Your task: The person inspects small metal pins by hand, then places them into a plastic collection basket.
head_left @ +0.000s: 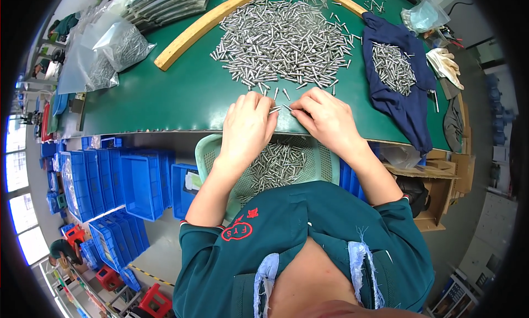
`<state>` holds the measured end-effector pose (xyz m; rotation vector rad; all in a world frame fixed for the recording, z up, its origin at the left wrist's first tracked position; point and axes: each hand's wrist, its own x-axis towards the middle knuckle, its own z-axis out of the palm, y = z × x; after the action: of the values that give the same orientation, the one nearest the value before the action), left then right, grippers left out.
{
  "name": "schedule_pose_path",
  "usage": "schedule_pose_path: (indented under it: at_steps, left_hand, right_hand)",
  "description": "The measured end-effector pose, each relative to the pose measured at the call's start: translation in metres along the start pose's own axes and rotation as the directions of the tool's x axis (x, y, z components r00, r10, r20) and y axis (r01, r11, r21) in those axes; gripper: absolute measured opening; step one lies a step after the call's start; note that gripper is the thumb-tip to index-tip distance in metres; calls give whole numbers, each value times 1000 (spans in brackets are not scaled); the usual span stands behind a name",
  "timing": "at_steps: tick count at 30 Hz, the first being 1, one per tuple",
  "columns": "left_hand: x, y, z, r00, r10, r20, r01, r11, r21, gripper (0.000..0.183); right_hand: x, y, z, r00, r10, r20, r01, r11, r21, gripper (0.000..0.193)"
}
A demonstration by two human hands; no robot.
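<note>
- Bare left hand (248, 124) is pinching a slim silver metal pin (275, 110).
- Bare right hand (328, 120) is pinching a second pin (287, 107), pointing leftward (toward the first).

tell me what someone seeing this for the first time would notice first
Probably the big heap of silvery metal pins at the far middle of the green table. Next, the dark blue cloth at the table's right, bearing a smaller pile. Then the left hand and right hand at the near edge, pins at their fingertips.
</note>
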<state>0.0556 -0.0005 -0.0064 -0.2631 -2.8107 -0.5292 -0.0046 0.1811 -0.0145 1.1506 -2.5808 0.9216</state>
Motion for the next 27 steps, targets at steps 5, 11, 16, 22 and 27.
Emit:
schedule_pose_path:
  at_steps: [5, 11, 16, 22, 27]
  left_hand:
    - [-5, 2, 1, 995, -92, -28, 91, 995, -32, 22]
    - [-12, 9, -8, 997, -79, 9, 79, 997, -19, 18]
    - [-11, 6, -2, 992, -129, 2, 129, 991, -14, 13]
    - [-14, 8, -1, 991, -132, -38, 126, 983, -137, 10]
    - [-18, 10, -16, 961, -230, 155, 277, 822, -497, 15]
  right_hand:
    - [-7, -7, 2, 993, 74, 88, -85, 987, 133, 21]
    - [0, -10, 4, 994, 42, 100, -53, 992, 116, 33]
    - [5, -10, 4, 989, 68, 130, -81, 991, 102, 34]
    - [6, -10, 4, 995, -19, 97, 11, 997, 75, 30]
    - [6, -10, 6, 994, -76, 77, 78, 997, -22, 21]
